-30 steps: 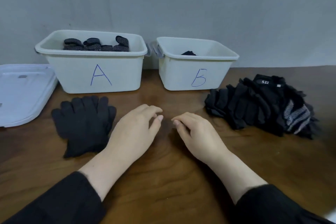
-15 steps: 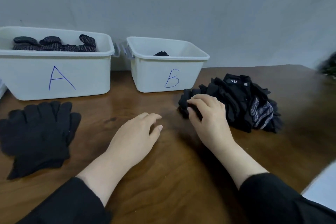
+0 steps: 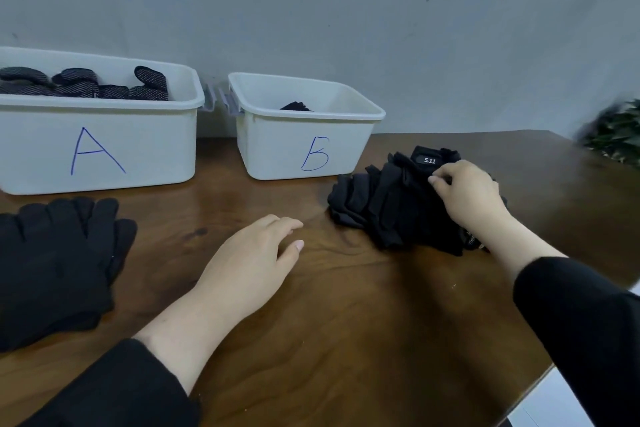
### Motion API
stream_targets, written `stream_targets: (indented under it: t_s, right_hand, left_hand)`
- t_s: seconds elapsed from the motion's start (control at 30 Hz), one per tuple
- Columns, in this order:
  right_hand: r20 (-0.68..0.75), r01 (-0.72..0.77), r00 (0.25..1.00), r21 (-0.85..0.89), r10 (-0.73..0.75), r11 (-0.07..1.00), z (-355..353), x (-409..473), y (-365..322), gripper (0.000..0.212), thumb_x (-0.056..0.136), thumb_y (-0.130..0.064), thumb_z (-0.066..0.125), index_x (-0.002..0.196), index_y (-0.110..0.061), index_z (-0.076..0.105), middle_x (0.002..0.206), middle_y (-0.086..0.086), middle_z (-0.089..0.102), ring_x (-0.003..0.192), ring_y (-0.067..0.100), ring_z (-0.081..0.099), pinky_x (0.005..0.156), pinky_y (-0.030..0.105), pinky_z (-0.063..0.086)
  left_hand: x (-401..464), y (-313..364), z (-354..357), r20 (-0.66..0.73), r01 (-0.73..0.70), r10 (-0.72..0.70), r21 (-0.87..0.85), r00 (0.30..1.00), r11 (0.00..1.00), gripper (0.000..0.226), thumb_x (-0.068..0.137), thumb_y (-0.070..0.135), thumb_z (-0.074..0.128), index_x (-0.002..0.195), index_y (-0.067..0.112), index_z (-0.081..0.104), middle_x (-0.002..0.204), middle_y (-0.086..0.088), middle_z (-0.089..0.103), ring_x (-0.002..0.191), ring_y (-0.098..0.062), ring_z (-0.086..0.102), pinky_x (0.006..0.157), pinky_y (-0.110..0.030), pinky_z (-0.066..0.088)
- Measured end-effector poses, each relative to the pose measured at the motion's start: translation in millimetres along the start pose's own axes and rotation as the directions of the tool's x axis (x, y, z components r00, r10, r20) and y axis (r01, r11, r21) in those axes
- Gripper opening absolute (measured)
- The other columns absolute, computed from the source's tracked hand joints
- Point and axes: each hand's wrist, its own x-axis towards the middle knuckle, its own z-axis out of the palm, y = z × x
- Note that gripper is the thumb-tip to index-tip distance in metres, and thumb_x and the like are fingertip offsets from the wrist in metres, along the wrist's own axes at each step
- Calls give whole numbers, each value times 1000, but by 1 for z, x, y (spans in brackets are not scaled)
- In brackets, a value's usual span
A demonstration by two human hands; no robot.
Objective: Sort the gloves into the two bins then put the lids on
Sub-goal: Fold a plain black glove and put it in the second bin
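the right hand (image 3: 465,198) covers part of the heap of black fabric gloves (image 3: 388,208) right of the white plastic bin marked b (image 3: 308,135), fingertips pinching a glove beside its 5.11 tag; what lies beneath is hidden. the heap's fingers point left. the left hand (image 3: 249,260) rests loosely curled on the brown wooden table (image 3: 346,340).
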Motion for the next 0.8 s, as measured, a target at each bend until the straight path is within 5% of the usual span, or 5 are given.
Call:
stream_targets:
  t_s: [0.2,0.3,0.57,0.67,0.8]
  right_hand:
    - [-279,45,958,386,70,922,-39,2,-14,23,104,-28,49,115,-15,65,99,-2,63,94,19,57,81,27,39]
    - [-296,71,952,469,80,880,-58,7,-21,18,104,-31,51,110,-21,65,98,-4,66,90,18,60,79,29,43]
    - [-103,106,994,693,-47,713,-83,-8,-64,19,102,-35,56,95,-24,69,75,-9,64,62,9,53,60,22,46]
    - [58,53,987,768,-152,638,-77,-26,-85,19,99,-37,60,93,-23,71,82,-3,67,73,16,57,72,32,48]
    - [231,-38,939,805,-253,593,-58,-56,-113,21,99,-39,60,92,-24,72,86,-2,69,80,22,58,76,41,43]
  left_hand:
    - [0,-3,0,-21,1,-1,-18,1000,1000,38,103,44,43,139,35,51,131,22,52,118,0,50,94,-17,41]
    - [0,-3,-1,-49,4,-6,-44,999,999,38,102,44,43,138,35,51,130,24,52,119,1,49,95,-17,40]
    - [-3,-4,-3,-111,34,-71,-304,991,952,37,97,48,48,133,40,56,117,27,59,109,7,54,95,-16,45]
    - [-3,-3,-7,-64,77,-127,-512,990,856,41,95,53,47,134,41,53,117,25,63,110,8,56,95,-12,46]
    - [-6,-1,-12,2,136,-196,-727,981,673,60,85,68,48,141,47,44,126,25,61,117,2,58,106,-30,48]
